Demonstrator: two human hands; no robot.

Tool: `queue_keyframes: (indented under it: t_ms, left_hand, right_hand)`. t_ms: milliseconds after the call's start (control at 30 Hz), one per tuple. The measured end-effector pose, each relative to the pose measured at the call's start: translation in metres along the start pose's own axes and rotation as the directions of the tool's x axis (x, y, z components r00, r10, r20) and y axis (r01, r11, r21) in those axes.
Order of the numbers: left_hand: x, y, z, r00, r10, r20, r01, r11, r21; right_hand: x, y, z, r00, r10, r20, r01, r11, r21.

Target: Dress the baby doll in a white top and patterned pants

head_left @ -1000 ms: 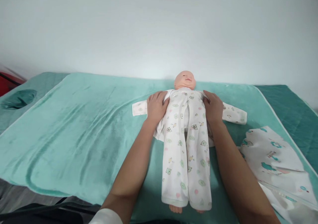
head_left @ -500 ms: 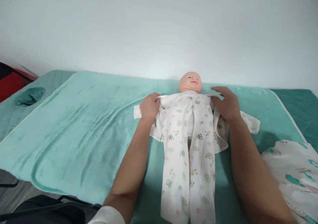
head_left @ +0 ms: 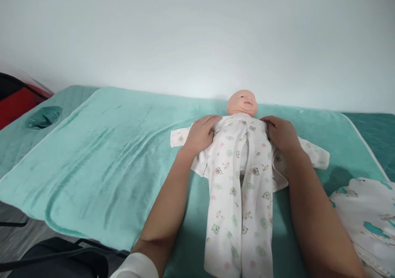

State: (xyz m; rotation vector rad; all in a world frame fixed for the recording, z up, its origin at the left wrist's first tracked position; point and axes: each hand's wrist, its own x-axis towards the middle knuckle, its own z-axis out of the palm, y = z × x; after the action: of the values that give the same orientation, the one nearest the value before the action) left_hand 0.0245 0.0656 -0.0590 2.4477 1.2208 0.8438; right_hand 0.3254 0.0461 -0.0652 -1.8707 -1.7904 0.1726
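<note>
A baby doll [head_left: 242, 102] lies on its back, its bald head towards the wall. White patterned baby trousers [head_left: 234, 187] cover its front from the chest down, with a slit between the legs. Beneath them, a matching baby shirt [head_left: 314, 152] spreads its sleeves to both sides. My left hand [head_left: 202, 134] is at the upper left edge of the trousers by the doll's shoulder, fingers closed over the cloth. At the opposite upper edge, my right hand [head_left: 282, 134] has its fingers bent round the fabric. The fingertips are partly hidden.
A plush green cover [head_left: 108, 146] with some creases lies over the padded table, which has a face hole [head_left: 45, 117] at the left. Folded printed cloth [head_left: 367, 212] rests at the right. Behind stands a white wall [head_left: 197, 39]. A dark bag [head_left: 58, 257] is at lower left.
Both hands have moved inward against the doll's shoulders. The white edges stretched out at the sides of the trousers are now drawn in under the hands. The view has shifted slightly left.
</note>
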Motion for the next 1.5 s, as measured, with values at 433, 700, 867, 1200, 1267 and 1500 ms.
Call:
queue_keyframes:
  t_ms: [433,700,867,1200,1267,1500]
  left_hand:
    - [-0.008,-0.020,-0.013,0.943,-0.313,0.114,0.295,0.943,0.151]
    - [-0.014,-0.011,-0.012,0.921,-0.389,-0.032,0.389,0.921,-0.012]
    - [-0.031,-0.004,-0.008,0.914,-0.372,-0.160,0.384,0.922,0.051]
    - [-0.026,-0.005,0.000,0.864,-0.472,-0.177,0.502,0.835,0.223]
    - [-0.024,-0.004,0.001,0.858,-0.484,-0.171,0.513,0.821,0.250]
    - [-0.024,-0.005,-0.006,0.868,-0.472,-0.151,0.496,0.827,0.264]
  right_hand:
    - [0.001,0.014,-0.001,0.997,0.060,-0.052,-0.054,0.993,0.107]
    - [-0.019,-0.072,-0.028,0.955,-0.201,-0.217,0.252,0.937,0.242]
    - [0.000,-0.141,-0.006,0.831,-0.465,0.306,0.457,0.884,0.103]
    - [0.039,-0.187,0.033,0.657,-0.292,0.695,0.589,0.774,-0.232]
    - [0.041,-0.193,0.036,0.638,-0.268,0.722,0.588,0.775,-0.232]
    - [0.052,-0.197,0.033,0.589,-0.298,0.751,0.620,0.763,-0.183]
